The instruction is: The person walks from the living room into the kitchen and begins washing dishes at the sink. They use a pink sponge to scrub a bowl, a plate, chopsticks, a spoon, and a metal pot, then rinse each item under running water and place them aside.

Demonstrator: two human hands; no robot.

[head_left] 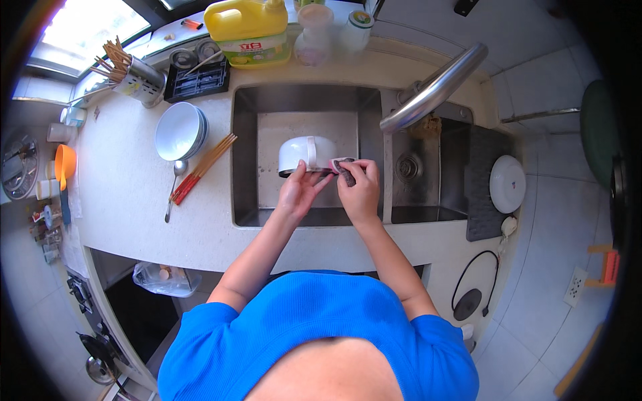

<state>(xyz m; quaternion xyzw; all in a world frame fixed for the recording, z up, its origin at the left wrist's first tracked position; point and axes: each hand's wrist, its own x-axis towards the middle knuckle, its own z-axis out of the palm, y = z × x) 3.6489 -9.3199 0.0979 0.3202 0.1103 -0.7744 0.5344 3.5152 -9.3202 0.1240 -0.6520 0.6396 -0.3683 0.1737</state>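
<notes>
Over the large basin of the steel sink [364,207], I hold a white mug [290,152] with a handle and a dark rim, tilted on its side. My left hand [298,192] supports it from the near side, thumb up against the rim and fingers beneath. My right hand [360,195] pinches a small dark, pink and white scrubbing cloth [343,172] at the mug's right end. The mug's inside and some of my fingertips are hidden.
A steel faucet [435,87] reaches over the smaller basin at right. Left of the sink are stacked bowls [178,131], a spoon [175,180] and chopsticks [200,172]. Behind stands a yellow detergent jug [247,27]. A white plate [507,184] rests on a dark mat at right.
</notes>
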